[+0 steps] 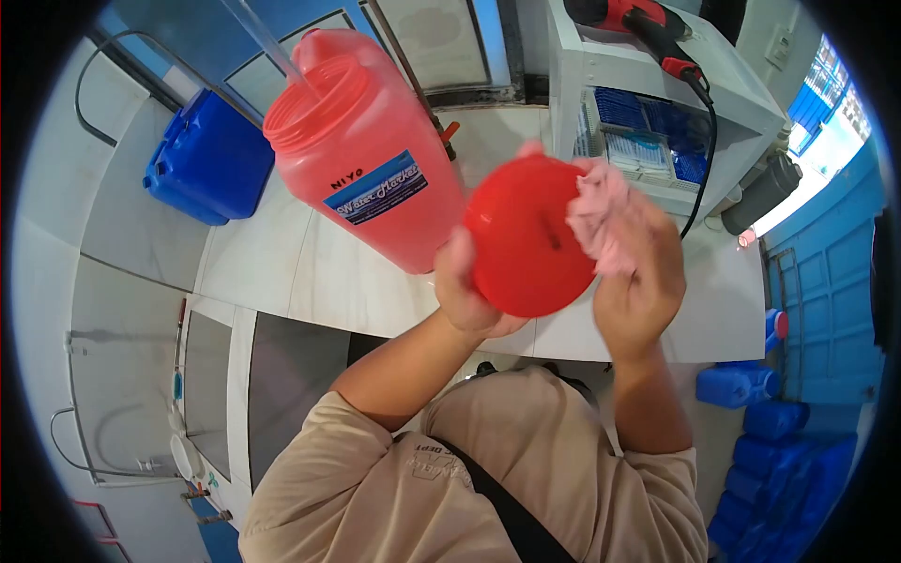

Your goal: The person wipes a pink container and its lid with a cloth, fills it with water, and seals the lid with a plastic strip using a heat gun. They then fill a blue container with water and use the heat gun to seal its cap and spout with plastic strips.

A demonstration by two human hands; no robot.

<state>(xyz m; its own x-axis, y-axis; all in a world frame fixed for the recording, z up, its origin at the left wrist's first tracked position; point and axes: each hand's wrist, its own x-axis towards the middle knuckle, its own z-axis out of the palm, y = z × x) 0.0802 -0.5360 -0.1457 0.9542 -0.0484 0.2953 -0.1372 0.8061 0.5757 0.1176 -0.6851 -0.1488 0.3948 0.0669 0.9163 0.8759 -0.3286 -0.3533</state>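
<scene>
A round red lid (526, 235) is held up over the counter by my left hand (469, 291), whose fingers wrap round its lower left edge. My right hand (643, 277) is closed on a crumpled pink cloth (601, 216), which touches the lid's right side. A dark mark shows on the lid near the cloth. Left of the lid stands a large pink-red jug (375, 159) with a blue label and an uncapped, threaded mouth. A clear tube (263, 42) reaches down into that mouth.
On the white counter (244, 263), a blue jerrycan (211, 159) stands at the left. A white shelf unit (741, 89) at the back right bears a red and black power tool (648, 33) with a cord. Beside it is a dark tumbler (765, 192). Blue containers (779, 469) stand lower right.
</scene>
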